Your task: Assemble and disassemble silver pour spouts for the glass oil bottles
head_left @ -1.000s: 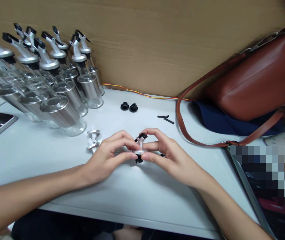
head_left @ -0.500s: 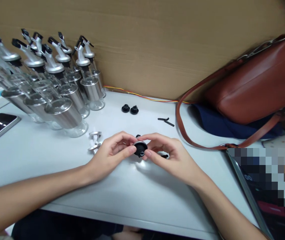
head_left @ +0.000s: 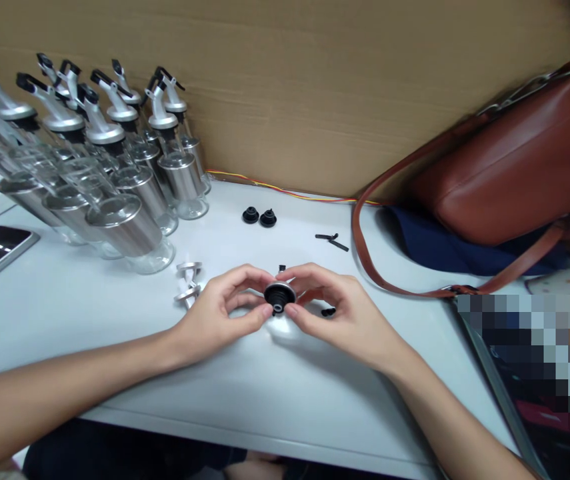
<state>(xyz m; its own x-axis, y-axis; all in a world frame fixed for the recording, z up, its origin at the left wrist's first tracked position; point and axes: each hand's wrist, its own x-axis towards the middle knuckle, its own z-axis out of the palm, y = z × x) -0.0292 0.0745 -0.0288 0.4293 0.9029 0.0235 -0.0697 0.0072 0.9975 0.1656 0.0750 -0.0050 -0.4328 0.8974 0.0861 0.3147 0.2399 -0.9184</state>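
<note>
Over the white table (head_left: 225, 393), the left hand (head_left: 211, 319) and the right hand (head_left: 352, 312) face each other with bent fingers, both pinching the silver-and-black pourer top (head_left: 280, 295), which is between them, underside toward the person.

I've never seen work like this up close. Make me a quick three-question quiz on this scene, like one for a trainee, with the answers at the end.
1. True or false: the left hand and the right hand both hold the silver-rimmed black stopper.
2. On which side do the glass bottles stand? a) right, b) left, c) middle.
3. How many round black pieces sit side by side just beyond the hands?

Key: 1. True. 2. b. 3. Two.
</note>
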